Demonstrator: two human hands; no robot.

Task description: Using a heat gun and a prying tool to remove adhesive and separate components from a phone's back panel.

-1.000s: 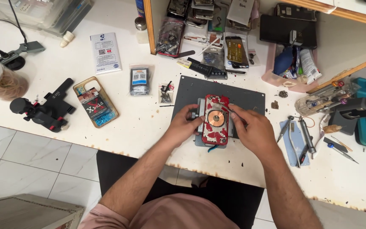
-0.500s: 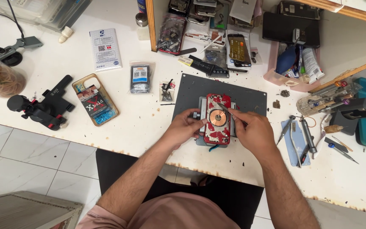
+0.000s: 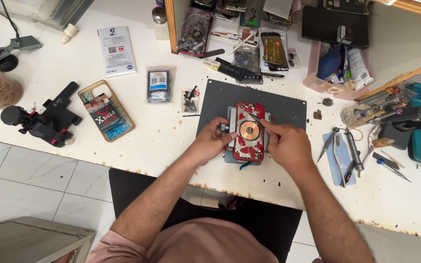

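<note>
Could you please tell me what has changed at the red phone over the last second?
Little changed. Both hands stayed at the red phone in its clamp; the right hand shifted slightly rightward along its edge, the left hand kept its grip. The grey mat and tools did not move.

Flat white card package (image 3: 117, 50) upper left on the worktop. Beside it, small clear bag (image 3: 159, 85), apparently dark contents. Dark blank screen (image 3: 334, 24) top right.

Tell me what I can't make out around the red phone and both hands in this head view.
- Tool tip: the right hand pinches something thin over the red phone; too small to identify.
- Clamp knob: the left hand covers most of it on the metal holder.
- Phone's lower edge: partly hidden by both hands.
- Blue item under the holder: only a sliver shows.
</note>
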